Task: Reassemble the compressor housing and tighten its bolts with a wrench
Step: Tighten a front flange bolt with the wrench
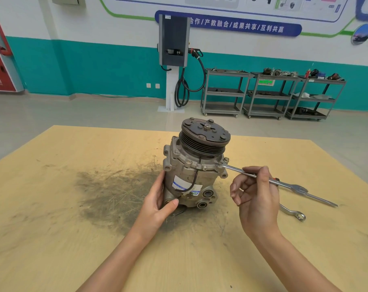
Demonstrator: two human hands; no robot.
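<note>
Left hand [157, 202] braces the compressor [192, 165] upright on the surface [73, 218], right hand [255, 197] fingers pinching the wrench [238, 170] at a flange bolt [220, 164]; seat it squarely, I'd say, then pull smoothly.

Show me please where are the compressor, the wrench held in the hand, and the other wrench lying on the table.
compressor [189, 175]: head view, on its grey housing body.
held wrench [233, 170]: head view, on the shaft between bolt and fingers.
lying wrench [292, 212]: head view, on its bent shaft near the ring end.
</note>
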